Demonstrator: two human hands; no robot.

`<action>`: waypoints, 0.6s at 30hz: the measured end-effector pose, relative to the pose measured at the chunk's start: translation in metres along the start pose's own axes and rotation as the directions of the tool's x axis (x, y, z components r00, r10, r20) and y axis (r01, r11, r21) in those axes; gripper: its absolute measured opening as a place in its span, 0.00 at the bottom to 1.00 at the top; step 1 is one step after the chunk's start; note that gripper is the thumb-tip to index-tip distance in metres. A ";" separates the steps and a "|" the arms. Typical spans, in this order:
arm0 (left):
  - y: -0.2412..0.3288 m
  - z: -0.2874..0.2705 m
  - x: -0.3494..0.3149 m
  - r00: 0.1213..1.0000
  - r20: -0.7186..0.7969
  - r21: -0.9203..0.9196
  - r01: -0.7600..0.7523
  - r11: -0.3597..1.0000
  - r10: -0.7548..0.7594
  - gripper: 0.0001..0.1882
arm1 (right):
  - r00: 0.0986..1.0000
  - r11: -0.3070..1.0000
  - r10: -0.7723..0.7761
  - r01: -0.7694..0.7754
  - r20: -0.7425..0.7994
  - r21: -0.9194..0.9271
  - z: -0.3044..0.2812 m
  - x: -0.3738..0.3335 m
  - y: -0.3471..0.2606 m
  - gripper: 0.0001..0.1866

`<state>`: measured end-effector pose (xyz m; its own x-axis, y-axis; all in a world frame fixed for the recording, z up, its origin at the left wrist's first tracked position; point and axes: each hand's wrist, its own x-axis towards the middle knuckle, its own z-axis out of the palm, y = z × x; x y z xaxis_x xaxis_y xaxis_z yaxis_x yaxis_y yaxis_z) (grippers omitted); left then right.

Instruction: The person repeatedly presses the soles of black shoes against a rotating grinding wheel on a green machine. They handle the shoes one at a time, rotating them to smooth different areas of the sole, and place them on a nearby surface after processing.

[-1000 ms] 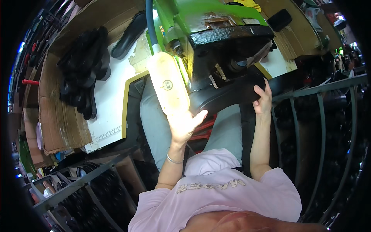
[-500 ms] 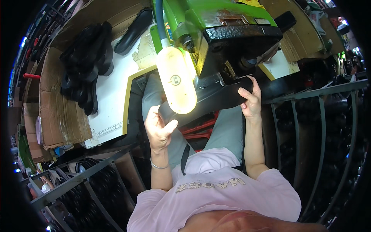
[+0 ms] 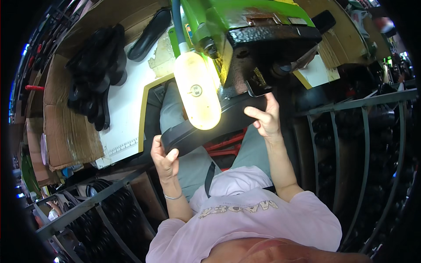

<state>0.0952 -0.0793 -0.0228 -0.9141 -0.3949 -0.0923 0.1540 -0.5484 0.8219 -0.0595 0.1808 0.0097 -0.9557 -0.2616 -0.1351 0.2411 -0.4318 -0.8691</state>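
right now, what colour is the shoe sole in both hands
The shoe sole is black, best seen in the head view.

There are two hands, the left hand (image 3: 164, 162) and the right hand (image 3: 265, 116), with one black sole (image 3: 234, 117) between them. I count one oblong lamp (image 3: 197, 94), one green machine (image 3: 274, 12) and one bracelet (image 3: 173, 197). Toward the far edge of the desk (image 3: 120, 118) lies one loose sole (image 3: 150, 36). Near its left edge is one dark heap (image 3: 94, 65), whose pieces I cannot surely count.
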 end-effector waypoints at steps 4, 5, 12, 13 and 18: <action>0.000 -0.015 -0.010 0.999 0.015 0.277 0.035 0.960 -0.041 0.22 | 0.991 0.988 -0.090 0.101 0.098 -0.116 0.013 0.003 0.001 0.22; -0.001 -0.017 -0.011 0.998 0.023 0.382 0.044 0.923 -0.057 0.22 | 0.985 0.977 -0.137 0.151 0.105 -0.148 0.013 0.005 0.004 0.22; 0.004 0.070 0.031 0.965 0.263 0.832 -0.232 0.504 0.009 0.16 | 0.923 0.868 -0.335 0.380 0.189 -0.320 0.003 0.009 -0.003 0.21; 0.001 0.084 0.037 0.948 0.312 0.825 -0.306 0.475 0.067 0.16 | 0.952 0.918 -0.276 0.302 0.134 -0.255 -0.001 0.008 -0.004 0.20; -0.005 0.120 0.063 0.941 0.327 0.881 -0.336 0.333 0.086 0.18 | 0.990 0.991 -0.136 0.135 -0.050 -0.007 -0.020 0.004 -0.008 0.18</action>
<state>-0.0078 -0.0127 0.0346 -0.9697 -0.1780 0.1670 0.0278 0.5994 0.8000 -0.0693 0.2008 0.0069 -0.9868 -0.1572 -0.0396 0.1083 -0.4576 -0.8825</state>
